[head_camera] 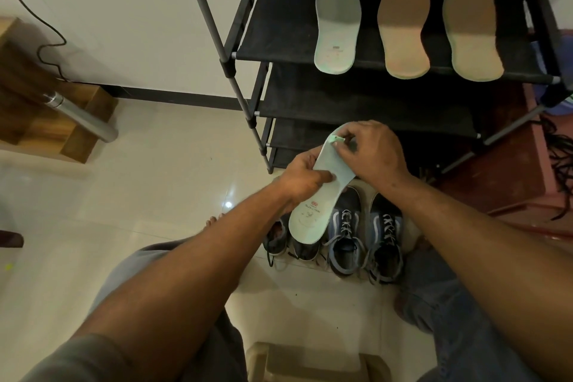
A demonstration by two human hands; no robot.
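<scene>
A mint-green insole is held in the air by both hands, above the shoes on the floor and just in front of the lower shelves of a black shoe rack; its heel end, which carries a small red printed mark, is turned toward the person, and its toe end toward the rack. The middle of the insole is grasped by the left hand, with the thumb laid across the upper face and the other fingers curled under the edge; the far toe end is pinched by the right hand, whose fingertips are closed on a small pale green bit at the rim; what this bit is cannot be told.

Under the insole a pair of blue lace-up sneakers is stood on the tiled floor, toes toward the rack; just left of them two grey shoes are seen, partly hidden by the insole. A bare foot is rested on the floor, left of the grey shoes.

On the top shelf of the rack three more insoles are laid side by side and apart: a second green insole at the left, and two tan insoles to its right. At the far left a steel flask is seen on a wooden unit; a black cable is hung along the white wall above it. At the near edge a beige plastic stool is placed between the knees.
</scene>
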